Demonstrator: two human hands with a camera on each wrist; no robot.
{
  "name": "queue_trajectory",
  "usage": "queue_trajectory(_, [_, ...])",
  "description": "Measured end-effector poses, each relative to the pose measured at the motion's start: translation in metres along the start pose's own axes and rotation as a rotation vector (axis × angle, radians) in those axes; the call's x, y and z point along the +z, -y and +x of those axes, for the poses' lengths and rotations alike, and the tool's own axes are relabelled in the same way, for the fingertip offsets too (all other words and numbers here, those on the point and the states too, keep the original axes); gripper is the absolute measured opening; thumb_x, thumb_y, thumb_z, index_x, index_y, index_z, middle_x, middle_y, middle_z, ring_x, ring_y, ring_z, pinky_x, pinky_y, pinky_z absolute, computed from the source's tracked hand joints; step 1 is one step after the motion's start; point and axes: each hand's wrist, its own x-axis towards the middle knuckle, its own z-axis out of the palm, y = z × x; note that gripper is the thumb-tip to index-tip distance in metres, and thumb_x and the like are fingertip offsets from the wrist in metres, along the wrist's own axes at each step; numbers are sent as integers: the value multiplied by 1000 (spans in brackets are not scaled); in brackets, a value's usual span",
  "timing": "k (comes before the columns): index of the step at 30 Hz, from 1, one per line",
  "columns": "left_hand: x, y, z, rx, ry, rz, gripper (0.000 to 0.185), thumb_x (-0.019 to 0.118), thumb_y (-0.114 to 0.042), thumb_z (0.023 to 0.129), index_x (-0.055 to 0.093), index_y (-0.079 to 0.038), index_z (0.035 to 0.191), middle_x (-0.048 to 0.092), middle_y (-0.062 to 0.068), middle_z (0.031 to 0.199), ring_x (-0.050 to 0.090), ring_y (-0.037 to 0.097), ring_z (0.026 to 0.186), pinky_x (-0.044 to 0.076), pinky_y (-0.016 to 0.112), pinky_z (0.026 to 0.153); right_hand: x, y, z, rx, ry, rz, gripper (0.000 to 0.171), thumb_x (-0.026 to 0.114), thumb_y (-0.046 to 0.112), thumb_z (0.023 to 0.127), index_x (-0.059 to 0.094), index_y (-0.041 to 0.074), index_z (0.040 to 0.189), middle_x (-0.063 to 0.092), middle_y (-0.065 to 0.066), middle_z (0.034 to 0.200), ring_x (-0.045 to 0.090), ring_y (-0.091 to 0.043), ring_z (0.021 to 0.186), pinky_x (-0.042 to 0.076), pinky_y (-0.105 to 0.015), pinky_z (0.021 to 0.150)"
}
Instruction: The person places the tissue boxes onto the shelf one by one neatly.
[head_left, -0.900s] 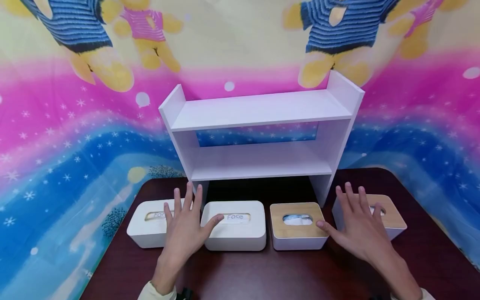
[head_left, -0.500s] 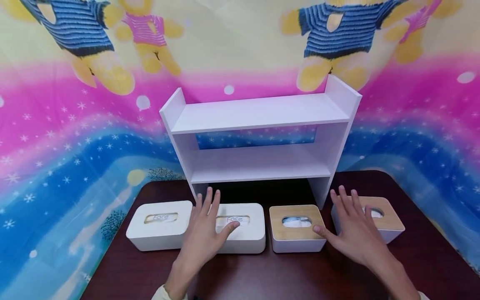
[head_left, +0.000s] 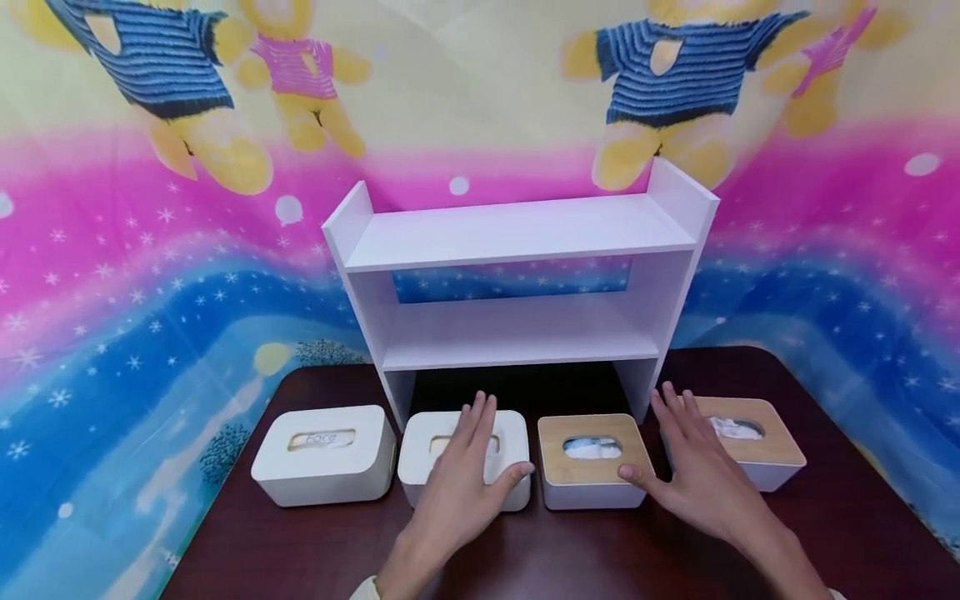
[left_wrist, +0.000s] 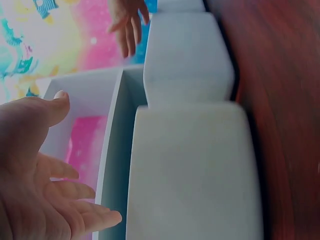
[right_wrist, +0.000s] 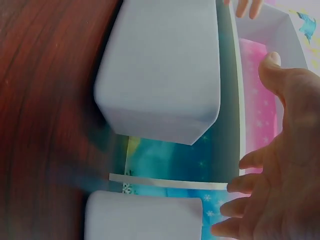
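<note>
My left hand (head_left: 459, 496) hovers with fingers extended over a white tissue box (head_left: 512, 437), covering part of its lid and slot. Left of it stands another white tissue box (head_left: 330, 483) with "Face" written in its slot. My right hand (head_left: 705, 479) is spread over the gap between two tissue boxes with wooden lids. Its thumb overlaps the corner of the nearer wood-lidded tissue box (head_left: 558, 471); its palm partly hides the right wood-lidded tissue box (head_left: 776, 437). White tissue shows in both slots. In the wrist views, both hands (left_wrist: 30, 195) (right_wrist: 280, 165) look apart from the boxes.
Behind the boxes stands a white two-tier shelf (head_left: 517, 333), with a dark gap under its lower board. Everything sits on a dark red-brown table (head_left: 225, 542) with rounded back corners. A colourful cartoon curtain (head_left: 150, 333) hangs close behind.
My left hand has moved right, from between the two white boxes to over the second one, uncovering the left box. My right hand has shifted slightly left and down. The boxes stay put.
</note>
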Motion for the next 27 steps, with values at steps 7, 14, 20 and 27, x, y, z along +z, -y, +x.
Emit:
queue_trajectory(7, [20, -22, -1, 28, 56, -81, 91, 69, -54, 102, 25, -17, 173, 23, 5, 180, 29, 31, 165, 43, 57, 123, 7, 4, -7, -8, 20, 44, 122, 75, 69, 91, 11, 7, 173, 12, -27, 179, 13, -55, 163, 39, -85, 105])
queue_trajectory(14, [36, -36, -5, 70, 64, -146, 89, 67, -52, 104, 26, -10, 172, 29, 12, 177, 36, 35, 161, 43, 57, 123, 10, 8, -13, 4, 37, 99, 124, 76, 72, 88, 6, 17, 175, 14, -26, 179, 16, -55, 163, 44, -82, 104])
queue_trajectory(20, [47, -43, -7, 57, 55, -175, 89, 66, -53, 104, 29, -6, 170, 33, 19, 175, 42, 37, 157, 47, 55, 120, 12, 10, -17, 3, 47, 165, 122, 76, 73, 86, 10, 23, 175, 16, -22, 180, 19, -55, 162, 39, -80, 111])
queue_trajectory(27, [58, -48, -12, 54, 51, -228, 89, 66, -53, 105, 32, 0, 168, 36, 23, 172, 46, 40, 154, 47, 55, 119, 17, 9, -20, -2, 52, 204, 119, 74, 76, 86, 17, 18, 174, 20, -20, 179, 25, -53, 161, 37, -76, 117])
